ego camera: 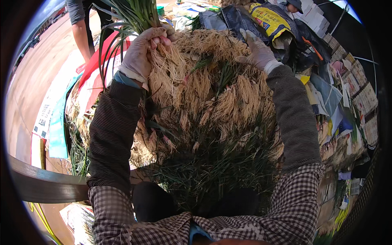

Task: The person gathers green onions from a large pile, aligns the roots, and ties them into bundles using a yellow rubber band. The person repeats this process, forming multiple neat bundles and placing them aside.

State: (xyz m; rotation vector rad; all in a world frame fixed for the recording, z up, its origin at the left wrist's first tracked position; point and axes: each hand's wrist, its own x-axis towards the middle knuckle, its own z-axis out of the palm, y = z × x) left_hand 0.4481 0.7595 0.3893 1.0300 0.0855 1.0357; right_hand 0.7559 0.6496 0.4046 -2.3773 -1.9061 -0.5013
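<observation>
My left hand, in a pale thin glove, is closed around a bunch of green-leaved allium plants at the upper left. Their pinkish-white bulbs show by my thumb, and long pale roots hang below. My right hand, gloved too, is held with fingers apart at the right edge of the heap and holds nothing. Between and below both hands lies a heap of similar plants, with tan, stringy roots towards me. Whether the right fingertips touch the heap cannot be told.
Loose green leaves cover the ground before my knees. A person's arm reaches down at the upper left. Another person is at the upper right, behind black and yellow sacks. Stacked root bundles line the right side.
</observation>
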